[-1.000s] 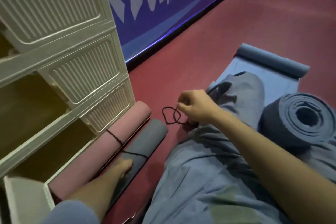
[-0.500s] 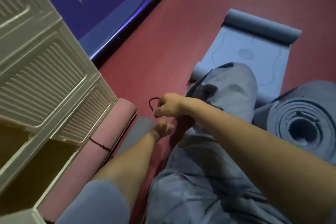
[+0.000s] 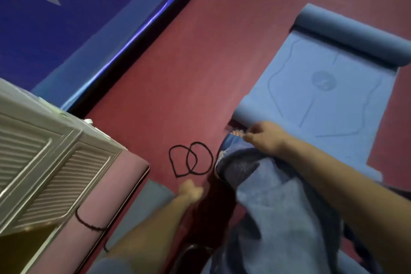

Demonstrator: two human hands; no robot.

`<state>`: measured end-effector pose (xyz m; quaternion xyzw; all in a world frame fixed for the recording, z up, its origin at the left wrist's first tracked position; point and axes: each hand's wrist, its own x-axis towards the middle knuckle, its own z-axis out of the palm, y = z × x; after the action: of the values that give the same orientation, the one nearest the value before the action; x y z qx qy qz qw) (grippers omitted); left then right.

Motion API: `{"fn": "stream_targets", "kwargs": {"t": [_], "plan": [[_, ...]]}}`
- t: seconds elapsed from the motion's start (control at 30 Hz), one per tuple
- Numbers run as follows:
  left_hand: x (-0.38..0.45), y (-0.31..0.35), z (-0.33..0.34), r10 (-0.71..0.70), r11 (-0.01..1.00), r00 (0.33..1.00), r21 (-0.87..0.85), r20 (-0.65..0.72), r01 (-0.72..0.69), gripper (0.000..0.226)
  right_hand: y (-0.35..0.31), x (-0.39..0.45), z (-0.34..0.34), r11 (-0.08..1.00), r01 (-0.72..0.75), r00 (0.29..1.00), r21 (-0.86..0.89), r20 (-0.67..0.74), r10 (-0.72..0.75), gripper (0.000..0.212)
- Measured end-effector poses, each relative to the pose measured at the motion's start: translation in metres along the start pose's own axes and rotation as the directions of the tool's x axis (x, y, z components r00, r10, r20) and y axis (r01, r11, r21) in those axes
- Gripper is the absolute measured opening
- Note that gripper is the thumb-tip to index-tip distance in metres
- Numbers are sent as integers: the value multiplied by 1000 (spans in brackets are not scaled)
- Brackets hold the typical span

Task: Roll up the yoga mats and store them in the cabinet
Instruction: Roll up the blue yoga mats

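A blue yoga mat lies half unrolled on the red floor at right, its far end rolled and its near end curled up. My right hand is at that near curl, fingers bunched together; whether it grips the mat is unclear. Two black elastic loops lie overlapped on the floor. Just below them hovers my left hand, loosely curled and holding nothing. A pink rolled mat with a black band lies against the white cabinet. A grey rolled mat lies beside it.
My leg in blue-grey trousers fills the lower right, with toes showing near the mat's curl. A blue banner wall runs along the back left. An open cabinet compartment shows at the lower left.
My right hand let the black loops go onto the floor and moved right to the blue mat's near curl. My left hand left the grey mat and came up toward the loops.
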<state>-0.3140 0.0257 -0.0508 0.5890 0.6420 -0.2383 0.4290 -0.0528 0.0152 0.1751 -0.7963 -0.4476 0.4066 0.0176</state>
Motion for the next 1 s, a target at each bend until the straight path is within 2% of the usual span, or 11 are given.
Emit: {"fn": "stream_targets", "kwargs": {"t": [0.17,0.3,0.43,0.47,0.53,0.6,0.7,0.77,0.83,0.9,1.0], "plan": [[61,25,-12,-171,985,981,-49,-95,167,55,17,62,2,983,18,996,184,82,-34,28],[119,40,-8,-269,960,949,-128,-162,250,69,31,104,8,971,53,992,234,97,-78,31],[153,52,18,-310,949,925,-134,-219,286,94,60,122,30,957,4,998,291,61,-22,32],[157,54,25,-317,948,916,-121,-246,295,91,69,123,41,954,-34,997,297,72,13,31],[168,54,41,-300,954,911,-67,-282,293,65,88,124,66,951,-122,987,283,136,86,32],[172,56,47,-245,957,928,82,-281,278,42,96,126,86,943,-205,962,260,230,146,32],[166,62,44,-121,945,955,263,-270,194,35,92,130,91,913,-233,951,335,273,142,31],[151,71,29,-67,982,958,150,-278,112,31,86,131,80,923,-148,980,355,176,89,30],[128,89,6,11,987,958,-152,-287,-56,20,80,124,60,892,-90,995,443,74,64,28],[87,118,-26,140,873,963,-430,-231,-230,21,77,108,37,854,-36,998,519,-25,57,26],[3,162,-76,366,722,922,-588,-123,-365,29,79,67,6,819,24,995,574,-92,36,20]]}}
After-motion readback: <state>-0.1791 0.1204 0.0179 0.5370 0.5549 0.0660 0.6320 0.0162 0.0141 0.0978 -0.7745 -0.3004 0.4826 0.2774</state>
